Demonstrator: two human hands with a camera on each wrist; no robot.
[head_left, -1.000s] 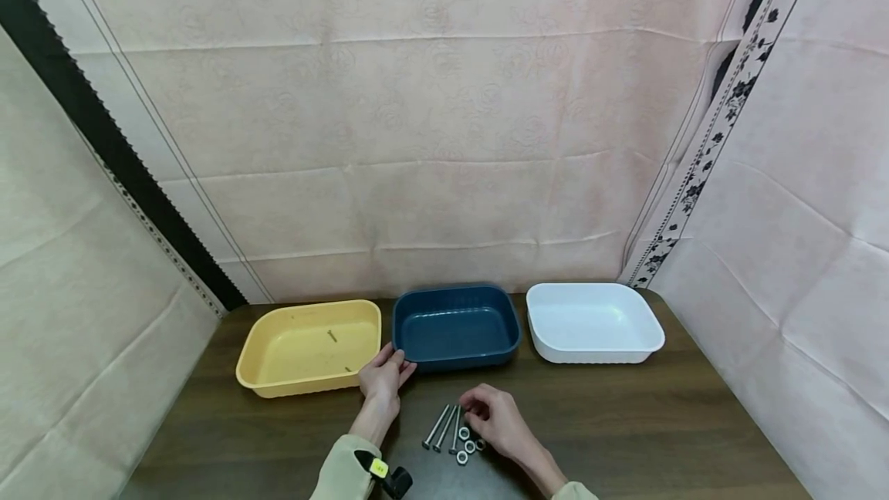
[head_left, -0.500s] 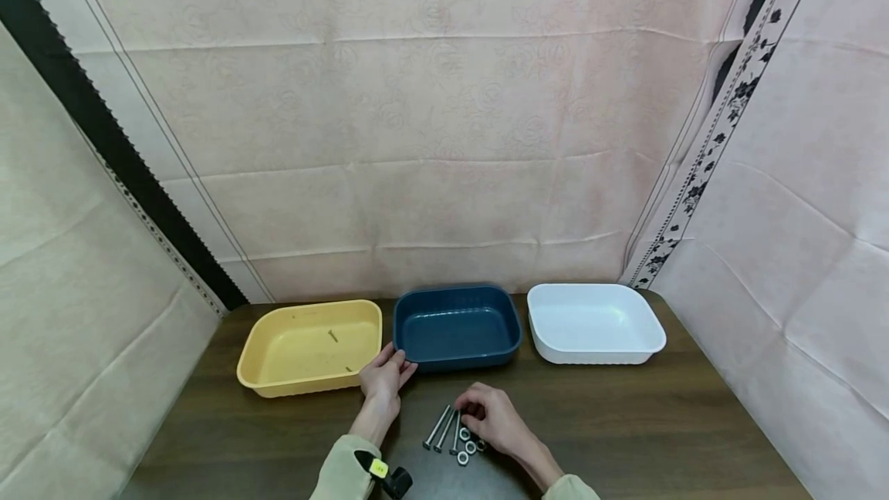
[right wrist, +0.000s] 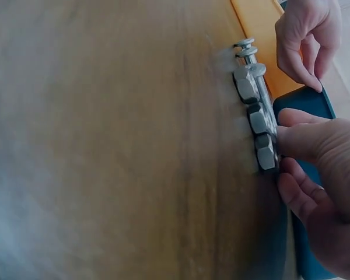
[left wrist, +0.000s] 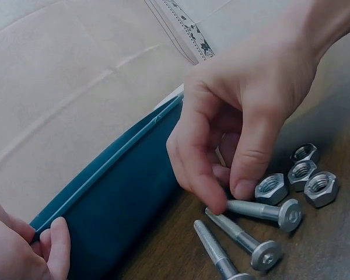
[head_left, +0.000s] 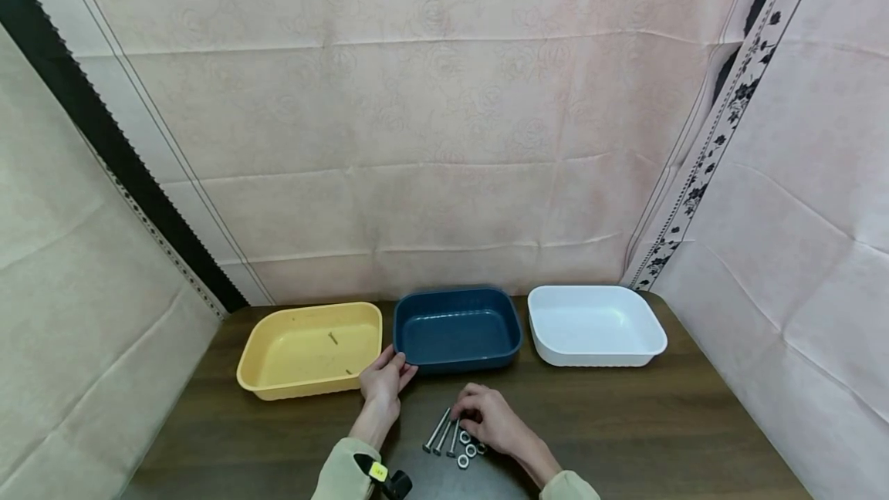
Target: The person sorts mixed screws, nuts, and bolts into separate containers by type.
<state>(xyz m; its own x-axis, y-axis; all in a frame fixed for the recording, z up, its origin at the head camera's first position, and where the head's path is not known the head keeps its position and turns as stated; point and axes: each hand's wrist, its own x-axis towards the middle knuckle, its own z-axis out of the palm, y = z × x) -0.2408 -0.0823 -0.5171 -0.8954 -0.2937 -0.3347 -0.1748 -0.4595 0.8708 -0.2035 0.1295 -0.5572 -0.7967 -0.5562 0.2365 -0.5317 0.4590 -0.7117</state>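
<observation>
3 bolts (left wrist: 238, 233), 4 nuts (left wrist: 300, 181), L hand (head_left: 381, 381) w/ pinch on 1 blue tray (head_left: 458, 336), R hand (head_left: 491, 417) half-curled, grip unclear

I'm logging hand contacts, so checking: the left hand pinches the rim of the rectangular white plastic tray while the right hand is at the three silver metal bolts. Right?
The colour is wrong: the left hand pinches the rim of the rectangular dark blue plastic tray, as the left wrist view shows. The right hand is indeed at the three silver metal bolts.
</observation>
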